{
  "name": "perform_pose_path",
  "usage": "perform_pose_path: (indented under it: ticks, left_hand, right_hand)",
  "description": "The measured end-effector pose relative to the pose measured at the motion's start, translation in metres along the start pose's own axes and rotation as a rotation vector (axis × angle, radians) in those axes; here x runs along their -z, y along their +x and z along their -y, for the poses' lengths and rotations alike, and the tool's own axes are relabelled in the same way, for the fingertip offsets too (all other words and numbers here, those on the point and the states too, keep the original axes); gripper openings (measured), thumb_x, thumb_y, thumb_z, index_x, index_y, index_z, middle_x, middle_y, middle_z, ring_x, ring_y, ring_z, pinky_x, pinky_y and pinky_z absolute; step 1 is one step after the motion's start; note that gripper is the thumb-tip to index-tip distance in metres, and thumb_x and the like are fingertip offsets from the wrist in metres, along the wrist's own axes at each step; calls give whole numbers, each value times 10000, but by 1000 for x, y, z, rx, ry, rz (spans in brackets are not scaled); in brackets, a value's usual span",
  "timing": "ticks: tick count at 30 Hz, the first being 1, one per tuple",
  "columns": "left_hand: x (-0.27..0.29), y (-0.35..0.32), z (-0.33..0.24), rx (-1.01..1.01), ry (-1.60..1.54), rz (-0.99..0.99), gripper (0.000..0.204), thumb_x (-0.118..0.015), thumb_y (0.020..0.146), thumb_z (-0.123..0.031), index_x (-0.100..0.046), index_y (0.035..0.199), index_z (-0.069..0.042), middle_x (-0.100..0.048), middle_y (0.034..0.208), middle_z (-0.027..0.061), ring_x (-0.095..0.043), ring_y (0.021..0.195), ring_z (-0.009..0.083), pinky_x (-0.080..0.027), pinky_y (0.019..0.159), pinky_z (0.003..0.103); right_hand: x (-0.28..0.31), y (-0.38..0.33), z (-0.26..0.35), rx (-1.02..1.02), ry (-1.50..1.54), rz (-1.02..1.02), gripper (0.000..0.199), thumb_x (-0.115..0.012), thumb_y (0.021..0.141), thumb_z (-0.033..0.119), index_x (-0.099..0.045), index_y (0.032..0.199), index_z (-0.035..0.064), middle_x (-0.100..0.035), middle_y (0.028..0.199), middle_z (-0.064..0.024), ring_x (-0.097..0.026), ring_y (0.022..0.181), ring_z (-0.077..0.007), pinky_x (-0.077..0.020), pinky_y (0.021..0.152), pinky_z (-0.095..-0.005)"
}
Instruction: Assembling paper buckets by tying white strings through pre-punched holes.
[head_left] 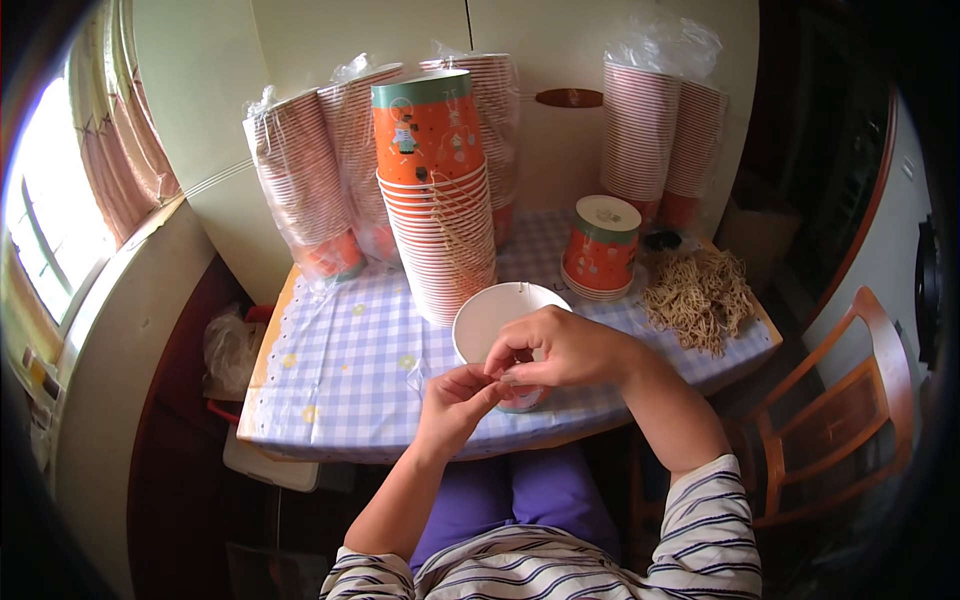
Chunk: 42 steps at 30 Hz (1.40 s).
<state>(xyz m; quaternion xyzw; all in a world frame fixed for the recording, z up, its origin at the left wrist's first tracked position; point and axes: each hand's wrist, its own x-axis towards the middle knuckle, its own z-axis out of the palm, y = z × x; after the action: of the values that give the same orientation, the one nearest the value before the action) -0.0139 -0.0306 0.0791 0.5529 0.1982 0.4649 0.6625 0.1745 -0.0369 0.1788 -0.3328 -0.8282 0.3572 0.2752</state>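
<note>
- In the head view, in front of the person at the near side of the table (pixel 345 400), the bucket (pixel 490 312) is standing mouth up, partly hidden behind the hands.
- Its round mouth is showing a plain white inside and a pale rim; small dark marks are dotting the far rim.
- Below the hands, a little of its orange outer wall is showing, with a green band edging the base.
- The left hand (pixel 455 402) is pinching thumb and fingers together just before the bucket; what may be lying between the tips is too small to tell.
- The right hand (pixel 565 350) is reaching across the mouth, its fingers curling and its tips meeting the left hand's; whether it is gripping anything is hidden.
- Behind the bucket, a tall stack (pixel 436 245) of orange buckets is standing upside down, tan cord trailing down its side.
- To the right, a short stack (pixel 600 255) is also standing upside down, showing a white base, and a heap of tan cords (pixel 698 298) is lying beside it.
</note>
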Motion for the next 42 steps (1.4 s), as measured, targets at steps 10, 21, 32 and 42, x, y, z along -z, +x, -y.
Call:
perform_pose_path:
  ticks: [10, 21, 32, 42]
  left_hand:
    - [10, -7, 13, -17, -44, -11, 99, -633, 858, -53, -609, 927, 14, -647, 846, 55, -621, 789, 128, -500, 736, 258]
    - [8, -8, 18, -19, -86, -60, 83, -602, 867, -77, -579, 896, -3, -648, 835, 94, -635, 768, 163, -484, 684, 267]
    - [4, -20, 32, -241, 213, -243, 78, -622, 815, 37, -600, 881, 4, -651, 877, 62, -615, 823, 123, -487, 779, 259]
    - [-2, -35, 58, -251, 383, -442, 110, -664, 774, 24, -603, 853, -22, -657, 864, 39, -591, 788, 111, -438, 732, 258]
  right_hand:
    - [-26, -6, -26, 202, -448, -598, 117, -705, 706, 73, -619, 784, 57, -605, 860, -58, -575, 846, -232, -454, 768, -336]
    - [-49, -26, -37, 209, -545, -507, 188, -713, 648, 63, -650, 820, 107, -597, 887, -6, -546, 832, -203, -415, 798, -326]
    - [-86, -37, -24, 199, -851, -662, 180, -694, 662, 58, -576, 791, 98, -541, 780, -30, -541, 699, -219, -424, 646, -348]
    - [-131, -40, -61, 13, -706, -904, 167, -692, 697, 31, -585, 820, 70, -581, 736, -59, -602, 588, -261, -476, 506, -351]
